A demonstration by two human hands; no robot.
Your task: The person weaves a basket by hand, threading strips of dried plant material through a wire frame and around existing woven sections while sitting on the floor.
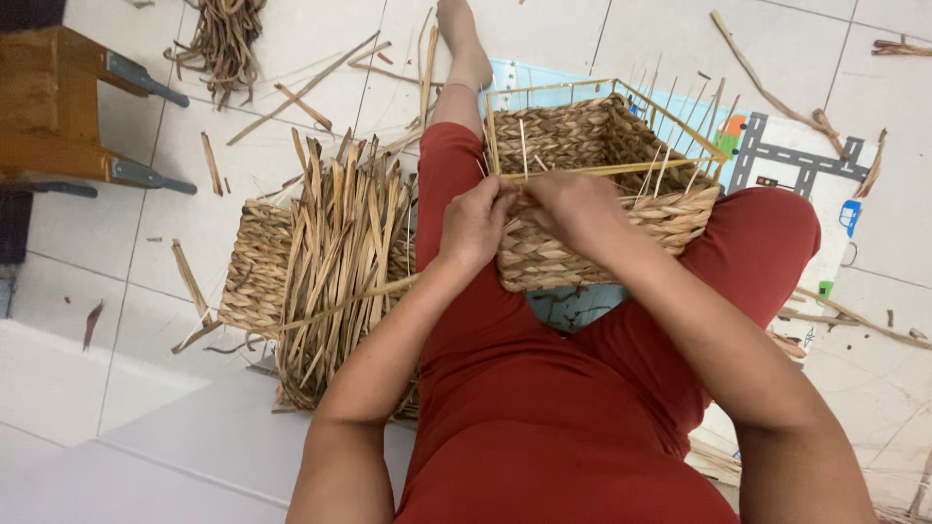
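Seated on the floor in red clothing (544, 417), forearms angled inward from the lower edge and meeting over the lap. Left hand (473, 225) curled narrow, fingers pinching a flat straw-coloured strand (582, 171) at the near rim of the woven basket (582, 243); right hand (573, 209) folded knuckles-up just beside it, gripping the same rim, the two hands touching. Basket rectangular, resting on the thighs, walls of thick braided dry fibre, rope-like and tan, topped by a thin metal wire frame (621, 89) with pale upright stakes poking above the unfinished edge. Left of the left leg, a second woven piece (254, 267) lying on the tiles, a loose sheaf of flat dried leaves (340, 252) spilling across it, stiff and splintery. Beneath the legs, a printed play mat (806, 160) with a grey road pattern. Farther out, scattered fibre scraps (301, 102) over white tiles, a bare foot (458, 29), and a wooden stool (53, 102) at upper left.
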